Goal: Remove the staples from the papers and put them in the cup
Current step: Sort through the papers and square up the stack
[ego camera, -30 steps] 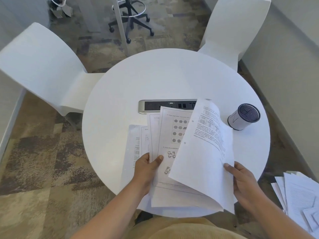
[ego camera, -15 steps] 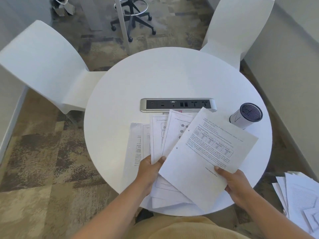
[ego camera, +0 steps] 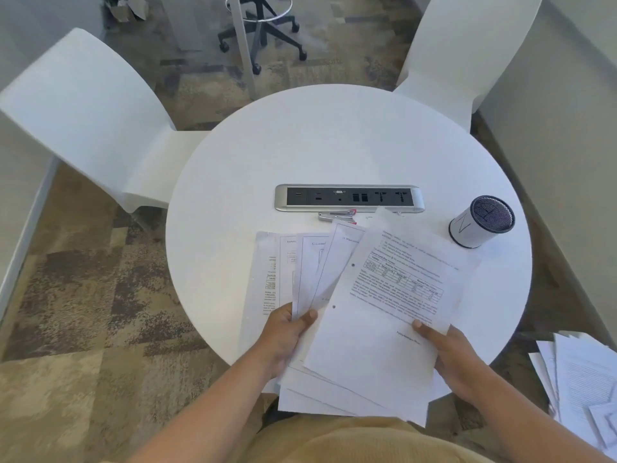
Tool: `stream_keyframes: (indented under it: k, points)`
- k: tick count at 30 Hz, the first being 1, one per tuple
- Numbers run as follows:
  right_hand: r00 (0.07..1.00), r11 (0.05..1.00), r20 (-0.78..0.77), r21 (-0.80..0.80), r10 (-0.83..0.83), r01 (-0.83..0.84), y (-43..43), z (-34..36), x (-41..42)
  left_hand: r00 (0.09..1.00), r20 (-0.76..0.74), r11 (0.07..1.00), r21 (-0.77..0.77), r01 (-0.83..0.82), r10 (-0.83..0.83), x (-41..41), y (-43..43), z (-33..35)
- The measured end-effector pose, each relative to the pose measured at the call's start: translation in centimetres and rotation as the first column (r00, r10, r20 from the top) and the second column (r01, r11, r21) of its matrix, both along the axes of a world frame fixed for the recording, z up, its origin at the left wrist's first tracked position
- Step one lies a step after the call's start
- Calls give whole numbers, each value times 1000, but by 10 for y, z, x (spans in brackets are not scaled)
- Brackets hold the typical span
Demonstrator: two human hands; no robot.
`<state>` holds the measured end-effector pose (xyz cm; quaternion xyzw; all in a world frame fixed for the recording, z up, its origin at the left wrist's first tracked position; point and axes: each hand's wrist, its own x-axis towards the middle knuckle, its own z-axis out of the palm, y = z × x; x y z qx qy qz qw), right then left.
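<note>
The papers (ego camera: 300, 262) lie fanned on the near half of the round white table (ego camera: 334, 138). At least 5 sheets show, and their near ends hang past the table edge. The top sheet (ego camera: 384, 329) has its long axis running from the person's lap toward the far right, with the heading end pointing toward the cup. It carries blurred print, a ruled grid and 2 punch holes along its left edge. None of its words can be read, and the sheets beneath show only broken heading letters.

The left hand (ego camera: 287, 335) grips the lower fan, thumb on top and fingers underneath. The right hand (ego camera: 454, 355) pinches the top sheet at its right edge, with the thumb pressed on the printed face.

1 cup (ego camera: 477, 225) stands at the right of the table, apart from the sheets, dark mesh with a white band marked "N".

Just beyond the fan lies a small silver and red tool (ego camera: 337, 216), in front of a socket panel (ego camera: 349, 198).

2 white chairs (ego camera: 86, 105) flank the table, and more loose sheets (ego camera: 581, 379) lie on the floor to the right
</note>
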<state>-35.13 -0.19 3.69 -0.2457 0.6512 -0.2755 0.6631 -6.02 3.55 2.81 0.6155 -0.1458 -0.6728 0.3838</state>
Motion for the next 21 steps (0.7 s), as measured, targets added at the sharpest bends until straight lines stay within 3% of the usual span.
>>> stream_keyframes:
  k: [2, 7, 12, 17, 21]
  points:
    - [999, 999, 20, 5, 42, -42, -1, 2, 3, 1000, -11, 1000, -23, 3, -4, -2, 0, 2]
    - [972, 995, -229, -73, 48, -67, -3, 0, 6, 995, 95, 999, -49, -22, 27, -2, -5, 2]
    - [931, 995, -363, -98, -41, 6, -4, 3, -4, 986, 159, 997, -74, -37, 49, 0, -7, 1]
    - [956, 989, -278, -137, -98, 61, -4, 41, -16, 971, 224, 995, -81, -66, 83, 8, -8, -6]
    - [995, 992, -51, -103, -83, 78, -11, 66, -23, 980, 185, 993, -100, -60, 77, 8, -11, -6]
